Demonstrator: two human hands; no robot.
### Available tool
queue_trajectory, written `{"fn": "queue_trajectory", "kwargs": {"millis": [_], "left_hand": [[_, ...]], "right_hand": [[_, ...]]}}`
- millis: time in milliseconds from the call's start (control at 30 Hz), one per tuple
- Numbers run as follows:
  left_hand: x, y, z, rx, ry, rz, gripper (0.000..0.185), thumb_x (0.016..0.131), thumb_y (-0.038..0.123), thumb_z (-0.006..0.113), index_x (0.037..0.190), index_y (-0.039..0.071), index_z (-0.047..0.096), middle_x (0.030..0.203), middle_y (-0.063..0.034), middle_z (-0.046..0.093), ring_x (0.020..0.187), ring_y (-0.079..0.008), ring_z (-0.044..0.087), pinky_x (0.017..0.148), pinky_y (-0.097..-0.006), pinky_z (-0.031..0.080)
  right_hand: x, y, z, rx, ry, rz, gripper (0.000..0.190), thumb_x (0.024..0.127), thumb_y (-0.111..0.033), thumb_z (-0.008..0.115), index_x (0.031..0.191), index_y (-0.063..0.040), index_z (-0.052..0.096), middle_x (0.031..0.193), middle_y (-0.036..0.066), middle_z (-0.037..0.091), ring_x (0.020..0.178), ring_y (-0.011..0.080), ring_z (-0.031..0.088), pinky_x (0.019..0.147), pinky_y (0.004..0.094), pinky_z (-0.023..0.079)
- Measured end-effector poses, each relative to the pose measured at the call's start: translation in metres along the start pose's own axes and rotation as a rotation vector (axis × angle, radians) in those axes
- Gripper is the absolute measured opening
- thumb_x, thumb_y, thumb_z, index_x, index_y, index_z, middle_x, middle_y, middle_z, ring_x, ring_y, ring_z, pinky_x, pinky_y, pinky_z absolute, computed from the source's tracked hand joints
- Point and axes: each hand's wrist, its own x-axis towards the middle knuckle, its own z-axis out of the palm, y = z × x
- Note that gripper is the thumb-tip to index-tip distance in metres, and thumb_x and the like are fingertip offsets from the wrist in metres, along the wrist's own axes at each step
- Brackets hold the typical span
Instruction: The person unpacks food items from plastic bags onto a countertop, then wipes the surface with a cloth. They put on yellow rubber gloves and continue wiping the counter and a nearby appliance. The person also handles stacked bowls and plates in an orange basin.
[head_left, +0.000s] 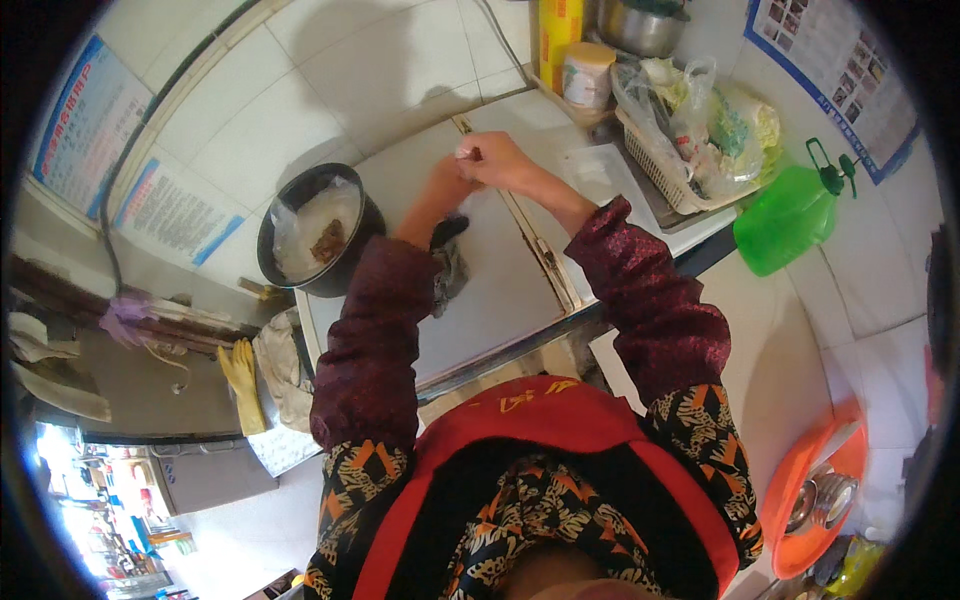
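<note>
My left hand (451, 182) and my right hand (501, 160) meet over a white, lidded worktop (487, 285) that looks like a chest freezer. The left one is blurred, and the fingers of the right are curled. A small dark reddish spot shows at the right fist; I cannot tell if it is a held thing or a gap between fingers. Left of my hands stands a black pot (373, 225) with a clear plastic bag (345, 196) in it. Inside lies a brown clump (328, 241) amid pale contents. A dark grey cloth (450, 274) lies beside my left forearm.
A cream plastic basket (660, 169) holds bagged leafy cabbage (757, 127). Behind it are a lidded tub (589, 79) and a steel pot (641, 30). A green plastic jug (787, 221) is at right, an orange basin (784, 517) below. A yellow rubber glove (244, 386) hangs left.
</note>
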Motion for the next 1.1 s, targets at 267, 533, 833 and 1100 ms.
{"fn": "queue_trajectory", "kwargs": {"millis": [267, 533, 833, 1100], "left_hand": [[0.032, 0.054, -0.037, -0.617, 0.037, -0.561, 0.024, 0.090, 0.019, 0.062, 0.103, -0.001, 0.063, 0.094, -0.0082, 0.067, 0.083, -0.0171, 0.065, 0.071, -0.0320, 0.052], [0.052, 0.121, -0.025, -0.401, -0.350, -0.341, 0.023, 0.090, 0.019, 0.062, 0.102, -0.001, 0.065, 0.086, -0.0063, 0.066, 0.079, -0.0150, 0.062, 0.071, -0.0288, 0.049], [0.072, 0.045, -0.004, -0.813, -0.434, -0.151, 0.035, 0.091, 0.023, 0.059, 0.115, -0.002, 0.058, 0.110, -0.0082, 0.063, 0.092, -0.0182, 0.060, 0.080, -0.0319, 0.049], [0.044, 0.055, 0.086, -1.578, 0.160, -0.579, 0.033, 0.091, 0.010, 0.057, 0.121, -0.004, 0.051, 0.122, -0.0116, 0.056, 0.111, -0.0270, 0.055, 0.099, -0.0400, 0.046]], "right_hand": [[-0.037, 0.013, -0.052, 0.333, 0.274, 0.856, 0.047, 0.082, -0.045, 0.068, 0.103, -0.004, 0.060, 0.086, 0.009, 0.062, 0.066, 0.0169, 0.061, 0.060, 0.0290, 0.050], [-0.057, 0.046, -0.064, 1.119, 0.003, 0.763, 0.061, 0.082, -0.058, 0.062, 0.117, -0.008, 0.059, 0.090, 0.004, 0.062, 0.068, 0.0135, 0.060, 0.064, 0.0244, 0.048], [-0.051, 0.054, -0.109, 1.302, -0.099, 0.641, 0.025, 0.088, -0.020, 0.065, 0.105, -0.002, 0.062, 0.092, 0.010, 0.063, 0.077, 0.0175, 0.062, 0.061, 0.0280, 0.054], [-0.026, 0.056, -0.088, 1.350, 0.660, 0.486, 0.024, 0.088, -0.005, 0.063, 0.110, -0.001, 0.055, 0.100, 0.011, 0.061, 0.087, 0.0255, 0.063, 0.073, 0.0358, 0.057]]}}
